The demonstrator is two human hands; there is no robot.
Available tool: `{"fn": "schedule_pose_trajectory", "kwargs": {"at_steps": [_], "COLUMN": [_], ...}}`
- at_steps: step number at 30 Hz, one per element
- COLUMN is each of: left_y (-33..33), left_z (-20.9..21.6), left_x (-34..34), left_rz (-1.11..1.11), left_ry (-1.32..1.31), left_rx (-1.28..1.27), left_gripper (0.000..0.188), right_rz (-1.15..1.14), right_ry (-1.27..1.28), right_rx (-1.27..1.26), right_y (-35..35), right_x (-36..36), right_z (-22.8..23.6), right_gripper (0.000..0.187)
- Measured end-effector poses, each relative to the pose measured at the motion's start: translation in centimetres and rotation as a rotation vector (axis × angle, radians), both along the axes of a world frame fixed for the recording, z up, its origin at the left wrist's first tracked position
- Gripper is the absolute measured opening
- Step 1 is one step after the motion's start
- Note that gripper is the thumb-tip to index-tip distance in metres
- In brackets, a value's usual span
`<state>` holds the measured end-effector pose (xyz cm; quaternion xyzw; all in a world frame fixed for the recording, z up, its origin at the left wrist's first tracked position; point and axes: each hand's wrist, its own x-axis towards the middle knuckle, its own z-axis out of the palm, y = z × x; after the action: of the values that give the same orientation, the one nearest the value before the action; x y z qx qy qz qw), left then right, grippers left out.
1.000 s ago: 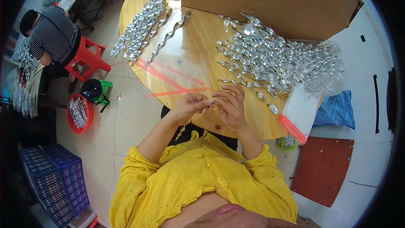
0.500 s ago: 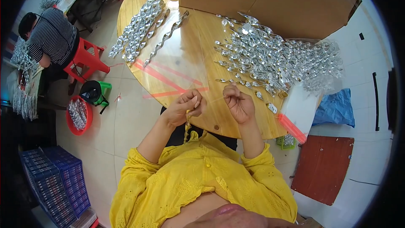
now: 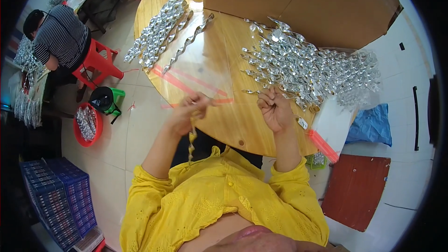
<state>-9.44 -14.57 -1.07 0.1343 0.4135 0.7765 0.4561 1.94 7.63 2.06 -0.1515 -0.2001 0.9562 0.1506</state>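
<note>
My left hand [image 3: 189, 113] is closed at the table's near left edge, its fingers partly blurred. A shiny twisted foil strip [image 3: 191, 143] hangs down from it, tinted yellow beside my yellow clothing. My right hand [image 3: 275, 111] is raised with its fingers curled together, at the near edge of a large pile of silver twisted strips [image 3: 298, 60]. What its fingers pinch, if anything, is too small to make out. By its wrist lies the end of a silver strip [image 3: 302, 123]. One separate twisted strip [image 3: 189, 42] lies on clear plastic left of the middle.
A smaller bundle of twisted strips [image 3: 161, 32] lies at the table's far left. Pink tape [image 3: 186, 86] edges the plastic sheet. A large cardboard box [image 3: 298, 7] stands at the back. At left, a person [image 3: 60, 39] sits on a red stool [image 3: 100, 63] near a red basin [image 3: 87, 126].
My hands have moved apart, the left going left and the right going right. The strip below my left hand now hangs in fuller view.
</note>
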Motion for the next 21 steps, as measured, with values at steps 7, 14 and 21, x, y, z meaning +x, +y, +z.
{"fn": "schedule_pose_trajectory", "kwargs": {"at_steps": [7, 14, 21], "left_y": [-1.2, -5.0, -1.1], "left_z": [-1.4, 0.8, 0.2], "left_x": [6.2, 3.0, -10.3], "left_rz": [-0.472, -0.011, 0.593], "left_ry": [0.244, 0.600, 1.372], "left_rx": [-0.200, -0.382, -0.904], "left_gripper": [0.023, 0.018, 0.025], "right_rz": [-0.197, -0.309, -0.215], "right_ry": [0.235, -0.154, -0.258], "right_rx": [-0.007, 0.509, 0.772], "right_y": [4.9, 1.2, 0.5], "right_x": [0.9, 0.7, 4.8], "right_z": [0.3, 1.6, -3.0], "right_gripper": [0.006, 0.011, 0.010]}}
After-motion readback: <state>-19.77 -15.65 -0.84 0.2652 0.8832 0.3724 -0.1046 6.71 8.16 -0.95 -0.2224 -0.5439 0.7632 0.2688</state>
